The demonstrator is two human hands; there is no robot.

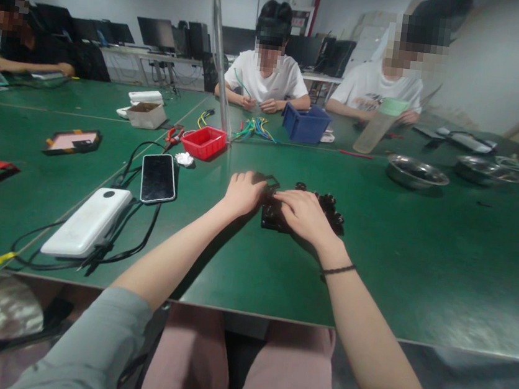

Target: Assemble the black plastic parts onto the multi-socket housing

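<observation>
Resting left hand (242, 194) and right hand (301, 215) on black part (330, 207), no readable writing

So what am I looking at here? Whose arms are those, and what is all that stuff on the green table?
There is no machine here. The single picture comes from a camera worn on a person's head, looking forward and down, so the two bare arms reaching in from below are that person's own. The left hand and right hand both rest on a small black object on the green table; the hands cover most of it, so I cannot say what it is.

To the left lie a white power bank with black cables and a dark phone. Further back are a red tray, a blue bin, a bundle of coloured wires and metal bowls. Three other people sit at the far side, busy with their own hands.
</observation>
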